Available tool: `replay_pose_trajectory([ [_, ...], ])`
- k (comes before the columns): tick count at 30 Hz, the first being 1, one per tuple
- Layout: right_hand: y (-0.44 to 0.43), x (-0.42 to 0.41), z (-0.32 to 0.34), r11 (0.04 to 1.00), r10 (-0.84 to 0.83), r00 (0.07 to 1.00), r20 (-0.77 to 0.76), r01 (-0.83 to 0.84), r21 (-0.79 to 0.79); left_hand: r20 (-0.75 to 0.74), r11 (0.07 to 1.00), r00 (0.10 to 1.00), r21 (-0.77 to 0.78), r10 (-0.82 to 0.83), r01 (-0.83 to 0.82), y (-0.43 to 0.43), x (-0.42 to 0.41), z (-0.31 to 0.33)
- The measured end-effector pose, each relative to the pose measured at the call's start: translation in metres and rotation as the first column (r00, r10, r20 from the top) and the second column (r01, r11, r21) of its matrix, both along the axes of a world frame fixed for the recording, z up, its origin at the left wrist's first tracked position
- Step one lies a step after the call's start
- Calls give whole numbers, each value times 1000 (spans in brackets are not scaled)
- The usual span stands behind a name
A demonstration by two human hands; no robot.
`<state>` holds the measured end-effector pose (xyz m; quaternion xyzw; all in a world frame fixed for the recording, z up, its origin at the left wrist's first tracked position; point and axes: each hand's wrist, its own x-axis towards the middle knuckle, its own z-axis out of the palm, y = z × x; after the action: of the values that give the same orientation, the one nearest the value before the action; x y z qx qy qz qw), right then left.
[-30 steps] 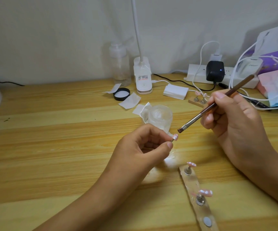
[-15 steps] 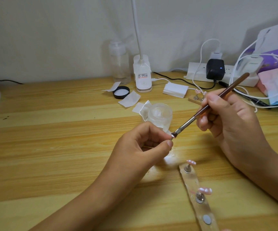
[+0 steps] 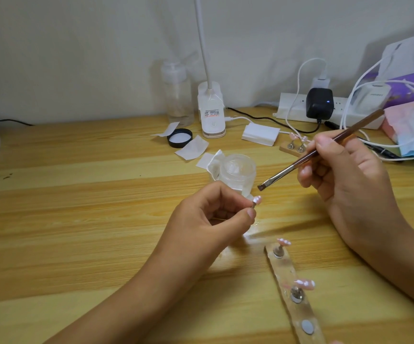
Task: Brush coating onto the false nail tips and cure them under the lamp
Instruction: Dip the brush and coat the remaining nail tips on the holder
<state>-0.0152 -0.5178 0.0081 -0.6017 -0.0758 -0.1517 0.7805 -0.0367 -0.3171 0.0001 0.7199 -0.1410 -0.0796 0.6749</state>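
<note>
Nail tip (image 3: pixel 331 200) pinched, brush (image 3: pixel 310 155) gripped

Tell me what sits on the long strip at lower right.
Two metal pegs, each topped by a pink nail tip, plus one bare metal disc. The strip's near end is cut off by the frame.
</note>
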Motion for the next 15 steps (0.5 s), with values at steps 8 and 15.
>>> replay_pose_trajectory([
  [8, -2, 2, -1, 986, 162, 986, 49, -164, 36, -7, 1000, 1000, -6, 0, 0, 0, 1, -3],
  [15, -3, 2, -2, 984, 177, 983, 53, -178, 18, -6, 1000, 1000, -8, 2, -2, -1, 0, -2],
])
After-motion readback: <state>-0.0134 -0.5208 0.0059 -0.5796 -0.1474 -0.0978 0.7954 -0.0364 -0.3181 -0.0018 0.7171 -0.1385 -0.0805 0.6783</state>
